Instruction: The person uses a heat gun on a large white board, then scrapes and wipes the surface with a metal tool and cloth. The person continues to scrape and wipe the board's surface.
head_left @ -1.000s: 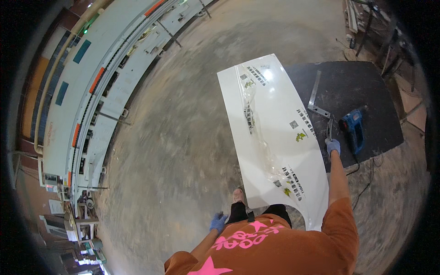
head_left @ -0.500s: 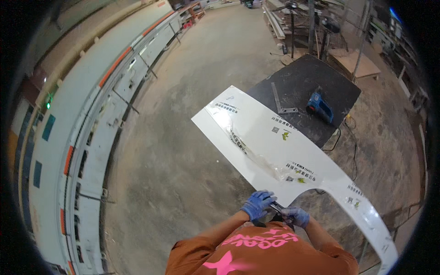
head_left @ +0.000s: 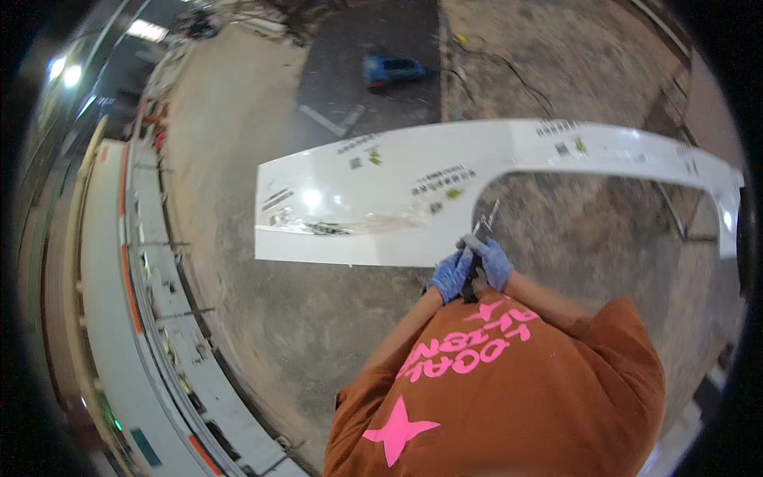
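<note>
In front of my body both hands are together on a dark hand tool with a slim metal tip; its exact kind is unclear. My left hand, in a blue glove, is closed around its lower part. My right hand, also gloved, is closed at its upper part, with the fingers meeting those of the left. Just beyond them lies a large white panel with printed marks, wrinkled clear film and a curved cut-out. The tool's tip sticks up into the cut-out's left end.
Behind the panel stands a dark table with a blue power tool and a metal square on it. A cable trails over the dusty floor. A long white machine with orange strips runs along the left.
My view has swung to the right, so the panel now lies crosswise. Both hands have shifted from the panel's near corner to beside the cut-out, still on the tool, whose metal tip now shows.
</note>
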`<state>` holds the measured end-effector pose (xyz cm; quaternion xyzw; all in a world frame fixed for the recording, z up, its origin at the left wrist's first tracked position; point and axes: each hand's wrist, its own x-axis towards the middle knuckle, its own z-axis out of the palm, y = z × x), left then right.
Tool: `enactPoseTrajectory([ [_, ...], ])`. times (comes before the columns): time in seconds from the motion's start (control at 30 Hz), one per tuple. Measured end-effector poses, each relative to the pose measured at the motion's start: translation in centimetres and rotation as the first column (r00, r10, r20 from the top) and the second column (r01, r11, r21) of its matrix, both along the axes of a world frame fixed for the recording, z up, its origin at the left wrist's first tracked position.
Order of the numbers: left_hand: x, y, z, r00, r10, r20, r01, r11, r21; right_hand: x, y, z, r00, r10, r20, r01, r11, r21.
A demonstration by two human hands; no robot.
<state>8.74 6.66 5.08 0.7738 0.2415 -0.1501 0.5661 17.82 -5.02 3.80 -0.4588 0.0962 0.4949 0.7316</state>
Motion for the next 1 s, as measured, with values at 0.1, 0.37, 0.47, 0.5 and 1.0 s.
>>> enactPoseTrajectory([
  [0.1, 0.0, 0.0, 0.8, 0.895, -0.378, -0.235, 0.441, 0.827, 0.348, -0.1, -2.1, -3.1, 0.961, -0.241, -0.138, 0.211, 0.957, -0.199],
  [0.37, 5.4, 11.7, -5.7, 0.791, -0.602, -0.109, 0.409, 0.388, 0.826, -3.1, -5.7, -9.6, 0.727, -0.506, -0.464, 0.440, 0.862, -0.252],
  [0.47, 8.9, 15.4, -8.6, 0.720, -0.684, -0.115, 0.417, 0.294, 0.860, -4.8, -5.2, -11.4, 0.705, -0.504, -0.499, 0.388, 0.863, -0.324],
  [0.5, 9.7, 16.0, -9.3, 0.694, -0.698, -0.178, 0.470, 0.252, 0.846, -5.1, -4.5, -11.9, 0.697, -0.492, -0.522, 0.377, 0.870, -0.317],
  [1.0, 10.5, 16.8, -11.3, 0.650, -0.759, 0.033, 0.334, 0.324, 0.885, -2.5, 1.8, -12.4, 0.719, -0.284, -0.634, 0.200, 0.959, -0.203],
])
